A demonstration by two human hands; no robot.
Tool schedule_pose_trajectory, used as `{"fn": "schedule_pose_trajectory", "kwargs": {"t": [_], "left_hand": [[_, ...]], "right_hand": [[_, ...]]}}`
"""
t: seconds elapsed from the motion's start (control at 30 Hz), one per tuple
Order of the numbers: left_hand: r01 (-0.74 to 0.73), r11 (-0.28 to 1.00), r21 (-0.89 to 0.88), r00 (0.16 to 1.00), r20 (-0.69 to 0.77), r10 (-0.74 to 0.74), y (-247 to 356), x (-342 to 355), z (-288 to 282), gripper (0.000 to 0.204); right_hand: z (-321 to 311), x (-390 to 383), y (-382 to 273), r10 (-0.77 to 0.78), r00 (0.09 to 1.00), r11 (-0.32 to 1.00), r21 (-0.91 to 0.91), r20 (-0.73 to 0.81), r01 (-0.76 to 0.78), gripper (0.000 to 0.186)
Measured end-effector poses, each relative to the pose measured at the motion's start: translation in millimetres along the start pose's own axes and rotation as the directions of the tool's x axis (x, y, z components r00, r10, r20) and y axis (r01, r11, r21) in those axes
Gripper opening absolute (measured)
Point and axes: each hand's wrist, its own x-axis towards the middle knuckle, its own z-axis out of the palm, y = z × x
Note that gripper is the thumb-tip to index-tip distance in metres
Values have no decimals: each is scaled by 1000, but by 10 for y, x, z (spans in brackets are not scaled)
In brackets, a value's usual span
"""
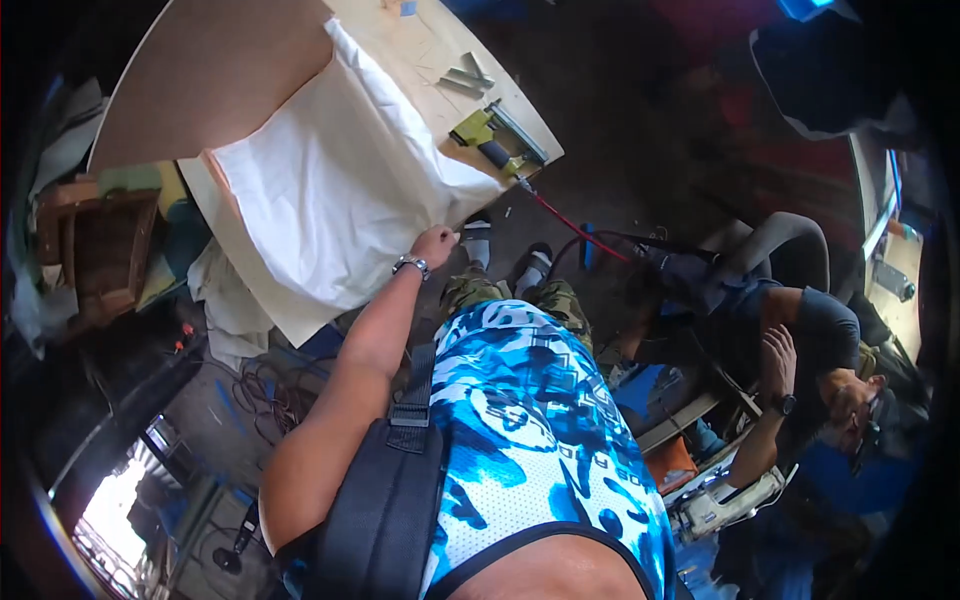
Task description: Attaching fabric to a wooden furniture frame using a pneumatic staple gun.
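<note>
- Left hand: fingers curled at edge of white fabric; hold cannot be told.
- Right hand: out of view, grip undetermined.
- Green nail gun: on board.

Interior is dim; white cloth is well lit, softly shadowed in its folds; lower-left opening glares, possibly daylight; rim darkens and bends; far right looks murky.

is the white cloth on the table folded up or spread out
Spread out: the white cloth lies broadly across the pale table, wrinkled, its right side bunched.
</note>
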Motion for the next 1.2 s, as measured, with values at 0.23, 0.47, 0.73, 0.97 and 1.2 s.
{"fn": "schedule_pose_trajectory", "kwargs": {"t": [0.23, 0.47, 0.73, 0.97, 1.2], "left_hand": [[239, 965, 113, 969, 35, -244, -687, -565, 421, 32], [257, 967, -5, 966, 46, -256, -500, -1010, 695, 29], [-245, 962, -122, 969, -35, 243, 1030, -871, 979, 38], [-829, 519, 208, 539, 55, 840, 2233, -1002, 789, 54], [-533, 767, -357, 827, -414, 381, 1794, -1111, 780, 30]], "right_hand": [[-484, -672, 176, 215, 976, 962, 171, 6, -213, 31], [-320, -639, 569, 295, 956, 916, 290, -12, -279, 29], [924, -1282, 263, 775, 622, 210, 882, 113, -423, 43], [-32, 1714, -2031, 64, 779, 490, 660, 624, -569, 31], [-610, 2654, -2205, -120, 834, -33, 837, 539, -546, 37]]}}
